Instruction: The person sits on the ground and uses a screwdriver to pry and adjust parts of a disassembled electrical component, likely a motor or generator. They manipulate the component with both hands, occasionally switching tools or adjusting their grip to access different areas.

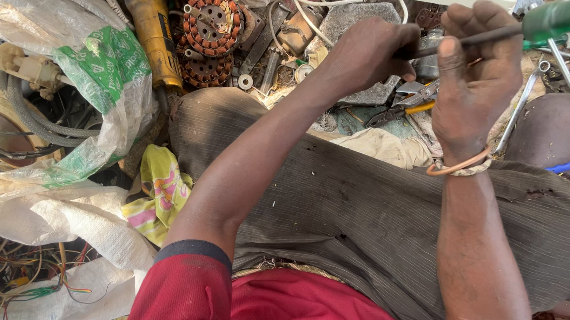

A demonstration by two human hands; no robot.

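— How are the hands set?
— Both reach forward over the lap. The right hand (472, 88) has its fingers curled tight round a screwdriver (524, 30); the left hand (370, 52) is closed over its tip, what it pinches hidden.
— The tool?
— Thin dark shaft, green handle, slanting toward the upper right.
— Around them?
— Cluttered ground: copper-wound stators (211, 25), a yellow grinder (153, 33), pliers (411, 103), white sacks (46, 219) of wire.

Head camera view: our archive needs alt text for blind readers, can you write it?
A seated person's right hand holds a green-handled screwdriver whose shaft reaches the left hand, closed on a small hidden part. Beyond lie pliers, copper-wound motor stators and a yellow angle grinder.
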